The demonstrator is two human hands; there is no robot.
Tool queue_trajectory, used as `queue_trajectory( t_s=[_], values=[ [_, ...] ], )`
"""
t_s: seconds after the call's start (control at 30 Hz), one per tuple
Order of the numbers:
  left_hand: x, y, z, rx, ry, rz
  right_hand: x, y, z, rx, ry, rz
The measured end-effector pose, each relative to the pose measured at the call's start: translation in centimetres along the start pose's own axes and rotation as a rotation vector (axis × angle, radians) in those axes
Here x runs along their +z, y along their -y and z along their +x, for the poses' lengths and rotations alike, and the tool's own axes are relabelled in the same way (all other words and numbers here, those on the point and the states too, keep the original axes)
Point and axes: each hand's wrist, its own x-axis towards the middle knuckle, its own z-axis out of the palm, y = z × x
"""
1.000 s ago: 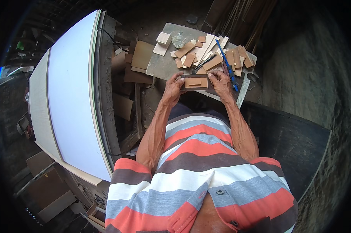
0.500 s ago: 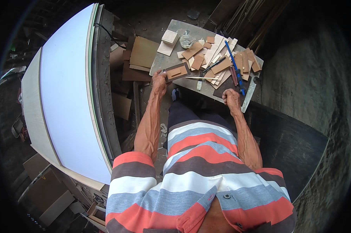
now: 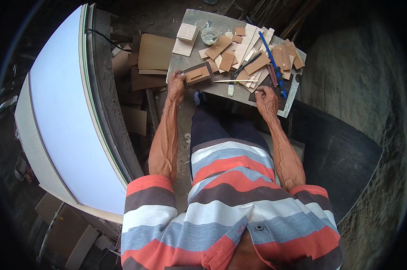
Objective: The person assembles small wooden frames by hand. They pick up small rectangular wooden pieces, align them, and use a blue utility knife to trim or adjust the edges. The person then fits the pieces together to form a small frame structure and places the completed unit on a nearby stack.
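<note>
The counter [image 3: 192,31] lies ahead of the person, with a large curved panel [image 3: 63,117] to its left and flat boards [image 3: 154,53] between the two. On the counter's near left edge a small framed block [image 3: 197,74] rests at the left hand [image 3: 176,84], with a stack of square pieces [image 3: 186,36] and a small dish [image 3: 209,35] behind it. Loose wood pieces [image 3: 244,51] lie to the right, a long pencil [image 3: 271,58] across them, and the right hand [image 3: 266,96] is at the near right edge.
</note>
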Motion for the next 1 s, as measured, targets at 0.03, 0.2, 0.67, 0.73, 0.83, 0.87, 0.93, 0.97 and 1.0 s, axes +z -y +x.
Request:
queue_trajectory(
  t_s=[0.03,0.2,0.67,0.73,0.83,0.87,0.93,0.97,1.0],
  values=[
    [0.1,-0.3,-0.3,-0.005,-0.008,0.006,0.2,0.5,0.4,-0.063,-0.011,-0.031],
    [0.8,-1.4,-1.9,-0.019,-0.007,0.007,1.8,2.7,2.5,-0.222,0.045,-0.188],
    [-0.6,2.4,-5.8,0.155,-0.488,0.033,4.7,2.6,4.5,-0.417,0.088,-0.306],
    [0.5,3.1,-7.1,0.131,-0.494,0.013,4.9,2.3,4.7,-0.457,0.085,-0.322],
    [1.9,5.2,-8.5,0.095,-0.468,0.026,5.6,1.7,5.1,-0.512,0.059,-0.309],
    [2.8,5.5,-9.1,0.067,-0.431,0.044,5.8,1.6,5.2,-0.526,0.053,-0.298],
    [4.5,5.7,-10.5,0.01,-0.355,0.077,5.3,1.4,5.2,-0.548,0.07,-0.277],
    [5.1,5.8,-11.0,-0.012,-0.285,0.092,4.8,1.4,5.2,-0.559,0.078,-0.267],
    [5.8,5.8,-11.5,-0.034,-0.213,0.106,4.4,1.3,4.9,-0.547,0.067,-0.255]
  ],
)
